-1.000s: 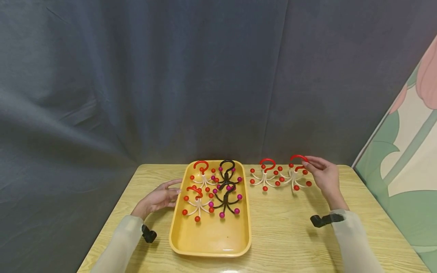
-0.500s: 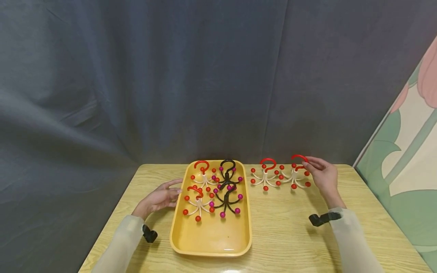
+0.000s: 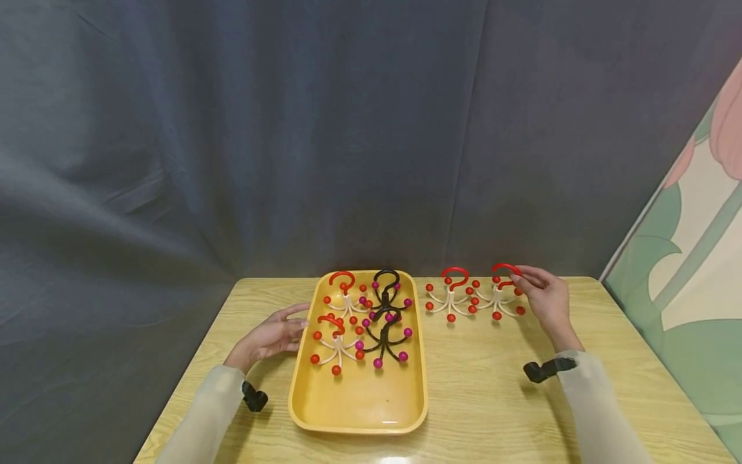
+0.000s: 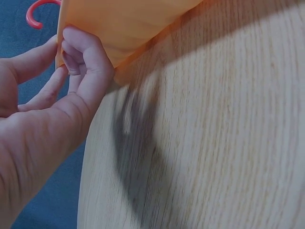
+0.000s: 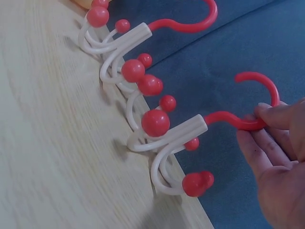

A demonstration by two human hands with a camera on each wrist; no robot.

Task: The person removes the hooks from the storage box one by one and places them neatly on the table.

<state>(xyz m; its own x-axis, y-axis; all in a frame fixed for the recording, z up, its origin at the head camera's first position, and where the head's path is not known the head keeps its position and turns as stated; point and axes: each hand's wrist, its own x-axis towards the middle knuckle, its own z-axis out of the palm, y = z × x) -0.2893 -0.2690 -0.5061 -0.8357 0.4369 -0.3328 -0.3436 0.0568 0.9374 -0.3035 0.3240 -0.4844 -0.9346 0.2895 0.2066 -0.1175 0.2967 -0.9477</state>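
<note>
In the head view my right hand pinches the red hook of a white claw hanger with red ball tips. The right wrist view shows its curved white arms low at the table edge, with thumb and fingers on the hook. Close to its left stands a matching white hanger. My left hand holds the left rim of the yellow tray; the left wrist view has its fingers curled at the tray wall. Inside the tray are two white hangers with red hooks and two black hangers with magenta balls.
The wooden table lies under everything. A dark curtain hangs along its back edge. On the right is a flower-patterned cloth. Each wrist wears a black mount.
My right hand has moved slightly left with the white hanger, whose balls now sit closer to the neighbouring hanger. The left hand and the tray have stayed nearly still.
</note>
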